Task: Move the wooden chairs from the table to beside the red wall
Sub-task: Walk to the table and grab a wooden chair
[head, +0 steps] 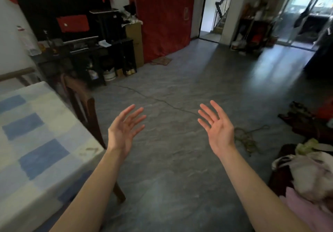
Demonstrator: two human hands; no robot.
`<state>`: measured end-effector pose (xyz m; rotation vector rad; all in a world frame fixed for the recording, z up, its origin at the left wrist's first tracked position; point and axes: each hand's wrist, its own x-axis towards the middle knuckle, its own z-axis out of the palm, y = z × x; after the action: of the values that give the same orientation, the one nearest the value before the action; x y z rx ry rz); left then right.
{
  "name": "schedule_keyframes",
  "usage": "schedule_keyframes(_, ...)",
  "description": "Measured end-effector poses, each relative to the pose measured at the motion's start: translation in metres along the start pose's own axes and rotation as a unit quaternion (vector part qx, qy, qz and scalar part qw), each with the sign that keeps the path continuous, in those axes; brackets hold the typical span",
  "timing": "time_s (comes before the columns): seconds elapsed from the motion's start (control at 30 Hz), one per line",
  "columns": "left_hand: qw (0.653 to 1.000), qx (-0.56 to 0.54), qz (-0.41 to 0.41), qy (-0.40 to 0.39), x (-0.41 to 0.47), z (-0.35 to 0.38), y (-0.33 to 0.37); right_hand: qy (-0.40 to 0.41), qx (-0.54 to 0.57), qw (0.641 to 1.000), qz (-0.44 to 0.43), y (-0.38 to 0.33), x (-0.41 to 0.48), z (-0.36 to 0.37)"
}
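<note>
Two bare forearms reach forward over a grey floor [180, 159], palms up. The left hand [124, 132] and right hand [216, 129] are both empty with fingers spread. A dark wooden chair [84, 103] stands tucked against the table [36, 132], just left of the left hand. The red wall [164, 15] lies far beyond the table

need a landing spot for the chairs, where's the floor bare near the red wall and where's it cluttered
Bare: the grey floor from the red wall and its small mat across to the doorway, and the middle stretch beyond both open hands, left hand, right hand. Crowded: the dark shelves left of the wall, and rope and bags on the right.
</note>
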<state>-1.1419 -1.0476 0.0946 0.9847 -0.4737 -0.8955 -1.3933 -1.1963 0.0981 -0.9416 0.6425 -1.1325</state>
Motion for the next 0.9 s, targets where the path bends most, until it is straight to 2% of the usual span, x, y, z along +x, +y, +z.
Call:
schedule_keyframes(0.23, 1.000, -0.002, 0.010, 0.003, 0.144, 0.062, -0.016, -0.003, -0.028, 1.000, 0.006, -0.011, 0.162, -0.014)
schedule_keyframes(0.47, 0.998, -0.003, 0.039, 0.046, 0.295, 0.062, -0.026, -0.055, -0.056, 0.997, 0.020, 0.024, 0.323, 0.016)
schedule_keyframes(0.6, 0.993, -0.026, 0.062, 0.094, 0.392, 0.036, -0.031, -0.102, -0.093, 0.990, 0.037, 0.062, 0.422, 0.071)
schedule_keyframes(0.77, 0.979, -0.027, 0.103, 0.172, 0.504, 0.006, 0.000, -0.184, -0.131, 0.970, 0.090, 0.112, 0.538, 0.163)
schedule_keyframes(0.9, 0.957, 0.001, 0.154, 0.244, 0.546, -0.043, 0.037, -0.262, -0.134, 0.947, 0.128, 0.155, 0.607, 0.248)
